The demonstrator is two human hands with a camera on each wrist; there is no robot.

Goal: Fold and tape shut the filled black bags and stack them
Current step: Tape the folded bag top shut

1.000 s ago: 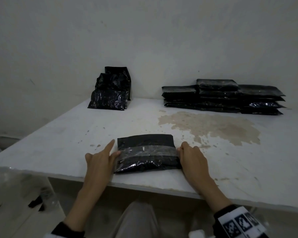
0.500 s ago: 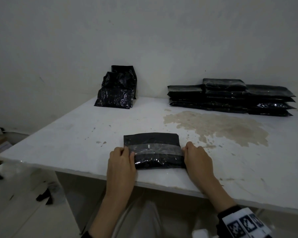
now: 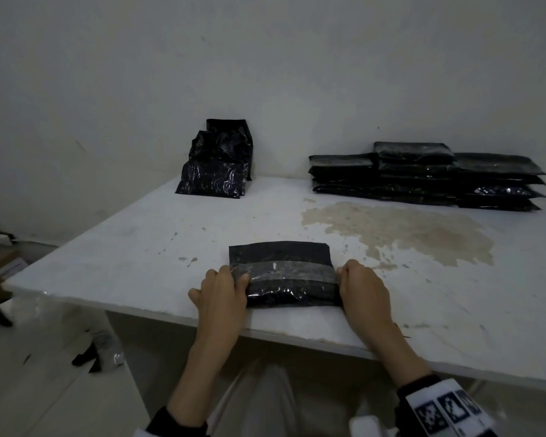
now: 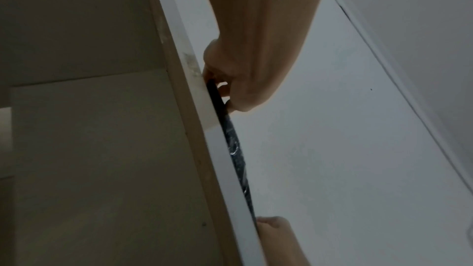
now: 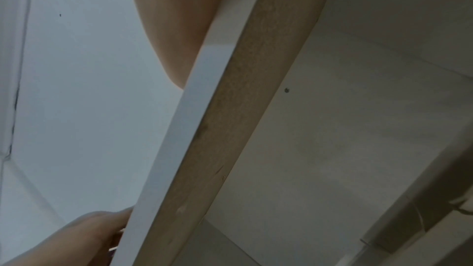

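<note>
A folded black bag [image 3: 284,279] lies near the white table's front edge [image 3: 297,334], with a strip of clear tape [image 3: 290,270] across its middle. My left hand [image 3: 230,279] curls its fingers over the bag's left end, on the tape. My right hand [image 3: 350,275] holds the right end with curled fingers. The left wrist view shows the left hand [image 4: 230,88] gripping the bag [image 4: 236,149] edge-on. In the right wrist view the table edge [image 5: 179,149] hides the bag and fingers. A stack of taped bags [image 3: 423,175] sits at the back right.
Several untaped filled bags [image 3: 215,165] lean against the wall at the back left. A brown stain [image 3: 407,228] marks the tabletop between the bag and the stack. Dark scraps [image 3: 89,357] lie on the floor left of the table.
My left hand moved from lying flat beside the bag, index finger out, to curling over its left end. The right hand stayed at the right end.
</note>
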